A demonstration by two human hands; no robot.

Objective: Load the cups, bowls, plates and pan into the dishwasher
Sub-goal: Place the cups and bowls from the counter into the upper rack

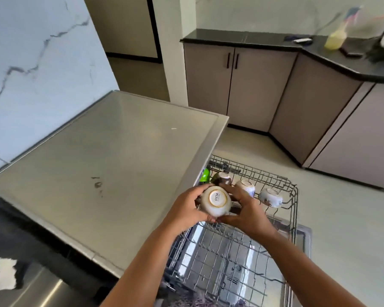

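An upside-down white cup point(216, 200) with a printed base ring sits between both hands above the pulled-out upper rack point(294, 197) of the dishwasher. My left hand point(186, 209) grips its left side and my right hand point(245, 209) grips its right side. Behind it in the rack stand a brown cup point(223, 178), a white patterned cup point(246, 187) and another white patterned cup point(271, 197), all upside down. A green item point(205, 175) shows at the rack's far left, partly hidden under the counter edge.
The grey dishwasher top point(111, 165) lies to the left. The open dishwasher door point(304, 234) shows under the rack. Beige cabinets point(248, 85) with a black countertop point(319, 47) carrying a yellow bottle point(335, 39) stand behind. Pale floor point(346, 218) lies to the right.
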